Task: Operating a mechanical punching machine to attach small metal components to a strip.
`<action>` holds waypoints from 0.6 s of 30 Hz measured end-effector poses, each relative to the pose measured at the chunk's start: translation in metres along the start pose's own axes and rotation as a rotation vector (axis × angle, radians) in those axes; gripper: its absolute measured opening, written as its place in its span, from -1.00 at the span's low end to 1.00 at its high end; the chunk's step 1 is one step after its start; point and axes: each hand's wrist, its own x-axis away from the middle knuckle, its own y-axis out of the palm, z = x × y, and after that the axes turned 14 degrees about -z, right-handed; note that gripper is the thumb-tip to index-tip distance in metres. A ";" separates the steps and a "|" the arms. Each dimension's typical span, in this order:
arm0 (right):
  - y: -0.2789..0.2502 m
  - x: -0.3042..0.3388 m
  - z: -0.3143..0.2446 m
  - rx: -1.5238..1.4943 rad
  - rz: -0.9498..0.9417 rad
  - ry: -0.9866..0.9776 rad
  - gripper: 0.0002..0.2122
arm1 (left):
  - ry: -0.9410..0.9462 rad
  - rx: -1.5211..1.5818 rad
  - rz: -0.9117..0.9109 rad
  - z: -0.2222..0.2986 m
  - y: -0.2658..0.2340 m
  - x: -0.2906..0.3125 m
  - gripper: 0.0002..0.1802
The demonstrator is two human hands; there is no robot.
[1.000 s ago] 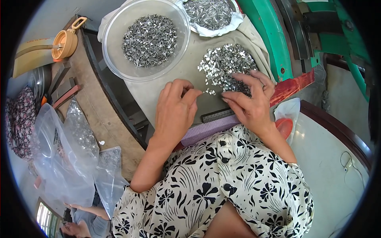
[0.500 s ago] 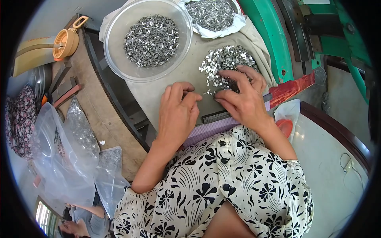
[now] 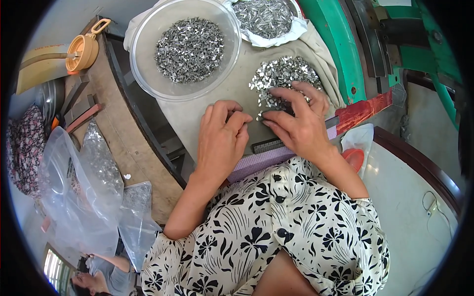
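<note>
A loose pile of small shiny metal pieces [image 3: 284, 71] lies on the beige cloth [image 3: 182, 121]. Over the near edge of that pile is my right hand [image 3: 306, 118], its fingers bent but apart. Its thumb tip is beside a few stray pieces at the pile's near left edge. To the left, my left hand [image 3: 222, 138] hovers over the cloth with fingers curled and thumb pressed against the index finger. Whatever it may hold is hidden. A dark ridged metal bar [image 3: 269, 144] lies near my right wrist, along a purple checked cloth edge [image 3: 261, 163].
A clear plastic bowl [image 3: 138, 74] of small metal parts stands at the far left of the cloth. Beyond the pile sits a lined bowl [image 3: 291, 32] of thin metal pieces. Green machinery [image 3: 328, 44] borders the right. Plastic bags [image 3: 79, 197] lie left, with another person [image 3: 106, 274] beyond.
My right thumb and index finger have shifted slightly left at the pile's near edge. The left hand stays almost in place, still curled.
</note>
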 end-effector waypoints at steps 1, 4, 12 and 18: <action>0.002 -0.001 -0.001 0.021 0.000 -0.019 -0.86 | 0.000 0.000 0.000 0.001 -0.001 -0.001 -0.78; 0.003 -0.004 -0.003 0.024 -0.011 -0.039 -0.86 | -0.002 -0.007 -0.022 0.003 -0.002 -0.002 -0.79; 0.002 0.017 -0.001 -0.078 0.058 -0.120 -0.80 | 0.103 -0.141 -0.043 -0.002 0.003 -0.010 -0.83; 0.012 0.037 -0.005 -0.091 0.010 -0.209 -0.83 | 0.085 -0.152 -0.002 0.003 0.005 -0.014 -0.85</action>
